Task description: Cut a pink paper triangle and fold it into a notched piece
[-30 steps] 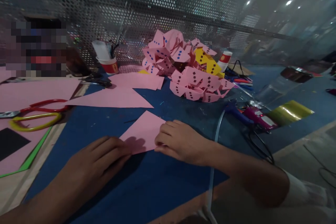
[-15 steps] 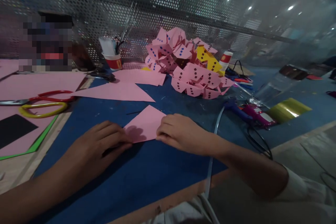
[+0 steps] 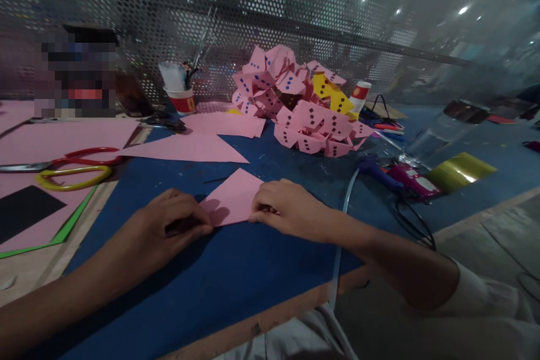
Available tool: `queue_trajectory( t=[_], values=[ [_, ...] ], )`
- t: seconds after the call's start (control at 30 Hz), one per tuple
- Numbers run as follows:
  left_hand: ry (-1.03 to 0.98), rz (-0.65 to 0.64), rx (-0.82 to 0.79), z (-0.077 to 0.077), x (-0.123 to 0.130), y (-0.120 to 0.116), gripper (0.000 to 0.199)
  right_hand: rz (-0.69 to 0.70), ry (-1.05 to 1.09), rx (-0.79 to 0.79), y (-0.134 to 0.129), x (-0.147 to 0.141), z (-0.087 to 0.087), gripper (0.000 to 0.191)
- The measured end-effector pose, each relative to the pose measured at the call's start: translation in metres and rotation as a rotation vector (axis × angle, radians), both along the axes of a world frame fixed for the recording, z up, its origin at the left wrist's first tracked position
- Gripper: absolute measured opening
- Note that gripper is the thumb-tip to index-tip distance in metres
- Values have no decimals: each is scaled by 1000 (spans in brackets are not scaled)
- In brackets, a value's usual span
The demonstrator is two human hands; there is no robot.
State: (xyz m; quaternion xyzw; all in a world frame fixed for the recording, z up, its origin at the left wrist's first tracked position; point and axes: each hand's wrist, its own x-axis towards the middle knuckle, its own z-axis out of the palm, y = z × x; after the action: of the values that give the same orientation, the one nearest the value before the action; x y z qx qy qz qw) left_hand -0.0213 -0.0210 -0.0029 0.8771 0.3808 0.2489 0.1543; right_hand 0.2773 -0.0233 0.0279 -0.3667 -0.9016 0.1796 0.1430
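Pink paper (image 3: 231, 198) lies on the blue tabletop (image 3: 236, 275) before you in the head view; your left hand (image 3: 166, 222) and right hand (image 3: 291, 208) pinch its near corners, seemingly to steady that edge. The scissors (image 3: 44, 167) rest leftward, probably to spare your working space.

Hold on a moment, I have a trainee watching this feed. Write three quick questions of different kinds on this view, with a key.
1. True or false: the pink piece lies between the left hand and the right hand.
2. Which colours are the handles of the scissors? A) blue and green B) red and yellow C) black and white
3. Fill in the colour: the black paper lies on a ____ sheet.

Key: 1 true; 2 B; 3 pink.
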Motion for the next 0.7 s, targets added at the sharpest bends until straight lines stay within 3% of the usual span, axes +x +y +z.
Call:
queue_trajectory(
  t=[0.37, 0.7],
  values=[
    [-27, 80, -46, 7, 6, -4, 44, -123, 48, -77, -1, -6, -2, 17],
    [-63, 169, -39, -2, 2, -2, 46, -178, 58, -62, -2, -7, -4, 17]
  ],
)
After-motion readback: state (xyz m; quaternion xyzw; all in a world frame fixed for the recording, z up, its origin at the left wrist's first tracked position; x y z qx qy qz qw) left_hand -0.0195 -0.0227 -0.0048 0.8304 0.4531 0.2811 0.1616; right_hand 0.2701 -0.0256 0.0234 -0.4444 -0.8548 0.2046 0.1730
